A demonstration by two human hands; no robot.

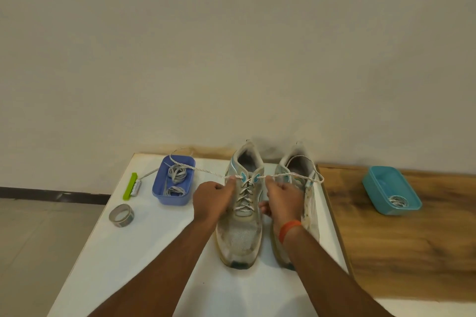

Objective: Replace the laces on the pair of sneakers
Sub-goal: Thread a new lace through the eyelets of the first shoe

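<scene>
- Two dirty grey sneakers stood side by side on a white board (154, 252), low in the middle of the frame, toes pointing at the person.
- The left sneaker (240, 216) had a speckled lace (206, 171) crossed up its front.
- The left hand (212, 197) pinched one end of that lace beside the top hole, and the end ran off to the upper left over a blue tub (173, 183).
- The right hand (282, 199) pinched the other end, which looped across the right sneaker (300, 188).
- More laces lay curled in the blue tub.
- At the left lay a tape roll (121, 215) and a green clip (130, 186).
- At the right, a teal tub (391, 189) sat on the wooden table (401, 252).
</scene>
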